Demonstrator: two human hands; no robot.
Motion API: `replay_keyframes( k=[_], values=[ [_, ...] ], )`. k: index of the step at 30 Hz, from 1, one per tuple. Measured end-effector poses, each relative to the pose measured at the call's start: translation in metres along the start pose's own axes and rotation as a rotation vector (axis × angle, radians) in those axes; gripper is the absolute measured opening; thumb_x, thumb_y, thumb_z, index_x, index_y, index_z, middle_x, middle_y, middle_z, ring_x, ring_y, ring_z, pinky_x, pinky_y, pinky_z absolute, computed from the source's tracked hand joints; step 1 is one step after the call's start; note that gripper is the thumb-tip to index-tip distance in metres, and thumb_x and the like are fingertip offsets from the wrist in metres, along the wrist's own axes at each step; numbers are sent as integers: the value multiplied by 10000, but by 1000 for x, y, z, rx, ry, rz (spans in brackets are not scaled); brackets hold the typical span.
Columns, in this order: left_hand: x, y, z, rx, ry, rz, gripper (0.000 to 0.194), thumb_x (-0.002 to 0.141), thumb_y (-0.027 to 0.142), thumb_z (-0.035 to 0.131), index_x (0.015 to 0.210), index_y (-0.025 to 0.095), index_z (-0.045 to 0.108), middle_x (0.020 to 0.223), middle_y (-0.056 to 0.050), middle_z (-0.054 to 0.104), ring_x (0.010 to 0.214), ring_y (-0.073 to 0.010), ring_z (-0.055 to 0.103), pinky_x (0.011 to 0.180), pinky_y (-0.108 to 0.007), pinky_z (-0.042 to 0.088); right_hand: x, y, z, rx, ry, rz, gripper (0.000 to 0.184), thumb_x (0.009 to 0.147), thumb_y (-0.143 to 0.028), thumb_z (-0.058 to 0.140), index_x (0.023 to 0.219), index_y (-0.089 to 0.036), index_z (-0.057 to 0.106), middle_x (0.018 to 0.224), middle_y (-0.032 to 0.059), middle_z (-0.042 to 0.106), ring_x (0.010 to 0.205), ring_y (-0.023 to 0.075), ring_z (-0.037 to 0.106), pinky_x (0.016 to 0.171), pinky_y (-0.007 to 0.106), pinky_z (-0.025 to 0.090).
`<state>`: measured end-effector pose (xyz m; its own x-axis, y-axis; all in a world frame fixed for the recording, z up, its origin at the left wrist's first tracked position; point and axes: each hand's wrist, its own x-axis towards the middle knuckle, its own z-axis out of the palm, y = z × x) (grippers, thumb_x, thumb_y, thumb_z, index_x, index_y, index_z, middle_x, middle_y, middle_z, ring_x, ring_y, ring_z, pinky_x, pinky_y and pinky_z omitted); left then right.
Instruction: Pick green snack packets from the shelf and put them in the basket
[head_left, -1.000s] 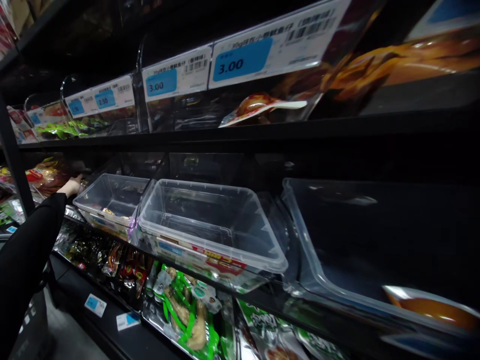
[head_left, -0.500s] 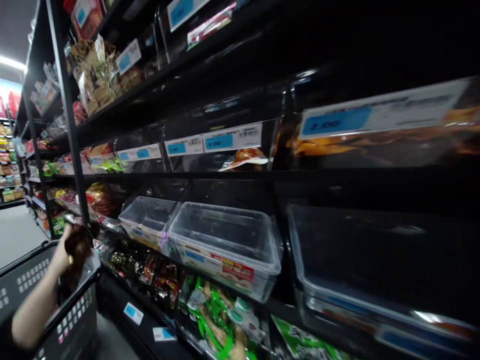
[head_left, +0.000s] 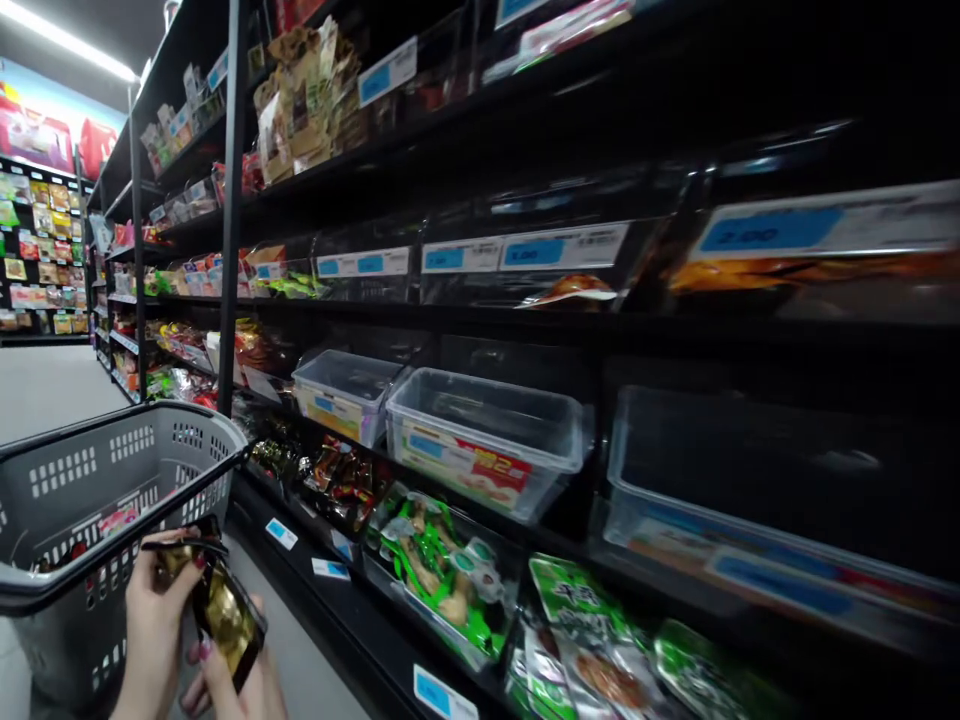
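Observation:
Low in the view, my left hand [head_left: 154,615] pinches the upper end of a shiny dark-and-gold foil packet [head_left: 231,622]. More dark foil sticks out over those fingers; whether it is a second packet, I cannot tell. My right hand [head_left: 244,680] grips the lower end of the packet, its fingers partly hidden by the foil and the frame edge. Just behind the hands stands a grey shopping basket [head_left: 60,475]. Inside it lie a pink-and-white packet [head_left: 120,518] and some dark items, partly covered by the rim.
Dark shelving runs along the right. Clear plastic bins [head_left: 480,410] stand on a middle shelf. Below them lie green-trimmed snack packs [head_left: 427,565], dark packets [head_left: 341,475] and green-and-silver bags [head_left: 592,640]. A black upright post [head_left: 231,200] rises behind the basket. Pale floor [head_left: 52,385] stretches left.
The view has swung left, showing more of the basket. The hand with dark foil over the basket has come down in front of it; now both hands hold the packet.

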<state>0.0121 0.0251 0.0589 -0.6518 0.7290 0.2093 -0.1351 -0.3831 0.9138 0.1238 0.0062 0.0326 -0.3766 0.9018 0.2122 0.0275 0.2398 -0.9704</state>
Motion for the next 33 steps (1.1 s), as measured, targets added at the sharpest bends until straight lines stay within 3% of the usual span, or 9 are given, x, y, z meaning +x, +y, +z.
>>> replay_keyframes(
  k=[5,9,11,13,15,19,24,28,33],
  values=[
    [7,-3,-35,-272,44,-75,332,556,252,767,824,232,573,831,33,653,792,-162,620,662,-249,511,-5,-20,-26,371,-360,151,496,739,-545,569,1046,-169,469,712,23,629,444,118,569,454,231,433],
    [-7,3,-46,-125,-167,-250,507,462,252,813,925,198,615,774,-8,673,665,-201,626,541,-280,515,-11,-36,-49,479,-195,96,369,798,-481,541,956,-153,480,782,60,651,409,103,552,482,255,412],
    [-15,6,-47,-6,-279,-238,427,446,249,821,831,169,655,735,-32,680,660,-215,625,565,-281,511,-15,-35,-53,511,-108,77,384,797,-498,532,955,-151,484,797,77,656,413,111,545,495,280,417],
    [-21,6,-45,45,-298,-205,322,436,275,827,680,160,651,686,-43,677,649,-217,622,556,-266,501,-19,-30,-53,527,-61,82,432,788,-519,532,1006,-150,478,793,80,657,416,116,535,493,294,420],
    [-23,3,-41,-24,-266,-258,337,431,340,830,636,173,622,647,-35,672,606,-210,620,504,-257,490,-22,-25,-51,519,-34,98,442,783,-522,538,1016,-151,479,798,79,656,419,108,518,477,284,404],
    [-23,-9,-31,-276,-319,-525,364,604,459,731,831,194,628,742,-43,703,626,-204,653,516,-283,526,-22,-17,-50,475,-19,113,367,780,-510,553,866,-157,504,799,66,647,411,75,474,436,246,348],
    [-24,-14,-27,-441,-529,-692,263,683,270,717,904,142,655,977,-108,700,913,-252,649,744,-339,547,-16,-8,-56,478,-4,150,412,790,-562,493,898,-164,501,780,53,637,358,79,485,360,228,315],
    [-31,-10,-24,-318,-534,-673,309,710,335,680,986,210,622,1044,-81,675,883,-275,647,640,-386,550,-16,-5,-60,487,87,167,394,778,-545,520,923,-180,512,800,58,654,401,121,546,376,251,364],
    [-35,-13,-19,-107,-440,-465,364,691,388,672,984,174,644,1059,-82,680,1035,-257,575,841,-328,457,-23,-6,-70,495,222,208,414,698,-514,639,920,-174,559,840,85,682,619,220,641,583,371,503]
  ],
)
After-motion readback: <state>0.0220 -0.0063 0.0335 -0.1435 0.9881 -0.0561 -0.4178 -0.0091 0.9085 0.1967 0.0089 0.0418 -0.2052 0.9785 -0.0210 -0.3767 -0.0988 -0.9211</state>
